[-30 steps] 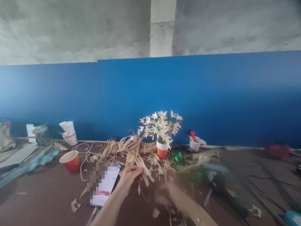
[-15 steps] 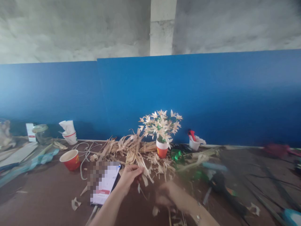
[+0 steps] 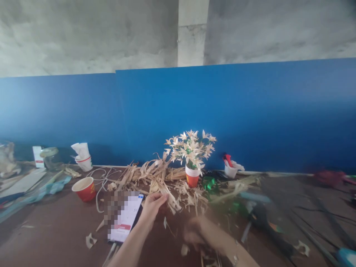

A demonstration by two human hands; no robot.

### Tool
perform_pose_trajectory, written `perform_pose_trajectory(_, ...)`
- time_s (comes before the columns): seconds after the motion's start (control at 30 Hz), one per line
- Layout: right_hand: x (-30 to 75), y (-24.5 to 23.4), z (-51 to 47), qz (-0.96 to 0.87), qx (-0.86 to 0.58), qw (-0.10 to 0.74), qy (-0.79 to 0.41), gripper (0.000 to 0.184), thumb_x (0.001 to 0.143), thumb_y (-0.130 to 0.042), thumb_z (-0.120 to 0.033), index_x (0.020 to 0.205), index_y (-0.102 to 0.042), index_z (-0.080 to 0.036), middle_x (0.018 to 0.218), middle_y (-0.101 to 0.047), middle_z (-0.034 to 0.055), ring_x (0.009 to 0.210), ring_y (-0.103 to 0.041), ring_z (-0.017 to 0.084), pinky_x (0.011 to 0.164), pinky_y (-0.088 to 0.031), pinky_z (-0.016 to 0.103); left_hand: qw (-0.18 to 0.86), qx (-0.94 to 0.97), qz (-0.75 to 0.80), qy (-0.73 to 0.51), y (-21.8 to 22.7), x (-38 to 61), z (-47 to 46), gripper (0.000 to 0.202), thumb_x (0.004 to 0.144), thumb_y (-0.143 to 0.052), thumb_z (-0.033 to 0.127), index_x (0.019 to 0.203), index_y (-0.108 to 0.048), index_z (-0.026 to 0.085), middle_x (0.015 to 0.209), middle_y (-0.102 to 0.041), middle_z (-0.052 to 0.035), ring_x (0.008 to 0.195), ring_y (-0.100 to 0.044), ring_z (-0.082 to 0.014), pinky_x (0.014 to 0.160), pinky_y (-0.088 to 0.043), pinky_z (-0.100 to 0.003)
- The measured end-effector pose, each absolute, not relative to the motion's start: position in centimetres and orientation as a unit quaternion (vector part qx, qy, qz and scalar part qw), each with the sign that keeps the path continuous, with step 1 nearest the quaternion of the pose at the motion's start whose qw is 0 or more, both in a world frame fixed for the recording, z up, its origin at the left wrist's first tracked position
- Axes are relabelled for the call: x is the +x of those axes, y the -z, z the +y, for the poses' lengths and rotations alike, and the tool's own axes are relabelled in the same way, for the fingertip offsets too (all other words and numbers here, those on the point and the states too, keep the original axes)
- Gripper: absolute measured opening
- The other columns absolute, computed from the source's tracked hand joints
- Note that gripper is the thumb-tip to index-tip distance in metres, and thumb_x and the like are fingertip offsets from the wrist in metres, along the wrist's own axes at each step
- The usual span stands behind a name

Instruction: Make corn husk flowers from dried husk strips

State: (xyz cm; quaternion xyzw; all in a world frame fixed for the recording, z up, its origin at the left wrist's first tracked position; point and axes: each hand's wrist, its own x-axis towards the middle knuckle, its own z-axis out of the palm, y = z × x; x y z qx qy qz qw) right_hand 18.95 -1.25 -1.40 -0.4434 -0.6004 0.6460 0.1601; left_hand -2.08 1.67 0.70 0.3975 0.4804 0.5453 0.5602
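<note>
So the backdrop is a bare concrete wall [image 3: 89, 33], way out past both the left grip [image 3: 153, 208] and the right grip [image 3: 198, 231], with a long blue partition [image 3: 228, 104] in front of it. Closer in there's a brown counter [image 3: 52, 237] under both grips, pretty messy tbh. Biggest thing on it is a heap of dry husks [image 3: 151, 171], just beyond the left grip. Then there's a bunch of pale flowers [image 3: 190, 148] standing upright in a red-and-white cup [image 3: 192, 180], beyond and between the two grips. The left grip has thumb and fingertips drawn close together right at a pale husk strip [image 3: 172, 204]; can't tell if it's actually pinching it. The right grip is motion-blurred, curled fingers I think, but I can't tell if it's narrow or holding anything. A phone [image 3: 129, 218] lies just left of the left grip, and farther left sits a wide red cup [image 3: 85, 191]. Beyond the right grip there's some shiny green stuff [image 3: 210, 184]. Smallest bit: a curled pale scrap [image 3: 90, 241], left of the phone.
</note>
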Motion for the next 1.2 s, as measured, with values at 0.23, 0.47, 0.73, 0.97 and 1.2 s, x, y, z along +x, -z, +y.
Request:
perform_pose_trajectory(0.23,18.7,1.8,-1.3,-0.597,-0.448,0.182,-0.64,0.033,0.064,-0.068,-0.042,0.076,-0.064,-0.013,0.047,-0.054,-0.0044,0.034,-0.042,0.005,0.033,-0.03,0.016,0.556,0.411,0.476,-0.543,-1.0,-1.8,1.5,0.036,0.053,-0.077,0.046,0.048,-0.063,0.013,0.043,-0.055,0.0015,0.039,-0.044,-0.007,0.041,-0.029,-0.019)
perform_pose_trajectory(0.47,18.7,3.1,-0.8,-0.619,-0.446,0.19,-0.618,0.035,0.066,-0.066,-0.046,0.072,-0.065,-0.011,0.046,-0.053,-0.0039,0.033,-0.038,0.004,0.031,-0.025,0.015,0.574,0.403,0.465,-0.54,-0.8,-1.8,1.5,0.033,0.054,-0.078,0.043,0.051,-0.064,0.013,0.044,-0.056,0.0017,0.039,-0.045,-0.007,0.042,-0.03,-0.019)
perform_pose_trajectory(0.73,18.8,2.1,-1.0,-0.631,-0.451,0.225,-0.59,0.032,0.071,-0.061,-0.045,0.072,-0.067,-0.013,0.051,-0.057,-0.0016,0.045,-0.047,0.009,0.046,-0.035,0.02,0.583,0.382,0.464,-0.546,-0.6,-1.8,1.5,0.032,0.054,-0.078,0.042,0.054,-0.065,0.013,0.047,-0.058,0.0011,0.041,-0.048,-0.0078,0.043,-0.034,-0.019)
perform_pose_trajectory(0.97,19.0,2.3,-0.8,-0.653,-0.458,0.229,-0.558,0.03,0.066,-0.067,-0.043,0.071,-0.068,-0.013,0.055,-0.06,-0.0005,0.054,-0.052,0.011,0.053,-0.039,0.02,0.584,0.375,0.462,-0.552,-0.6,-1.8,1.5,0.029,0.054,-0.079,0.039,0.056,-0.065,0.013,0.046,-0.057,0.0022,0.04,-0.047,-0.0066,0.042,-0.033,-0.017)
perform_pose_trajectory(1.2,19.2,2.7,-0.5,-0.684,-0.454,0.251,-0.513,0.028,0.068,-0.066,-0.042,0.074,-0.07,-0.015,0.058,-0.064,0.0002,0.059,-0.056,0.013,0.059,-0.043,0.021,0.553,0.39,0.469,-0.567,-1.0,-1.8,1.3,0.027,0.054,-0.078,0.036,0.059,-0.064,0.013,0.05,-0.061,0.0009,0.045,-0.05,-0.0083,0.046,-0.037,-0.018)
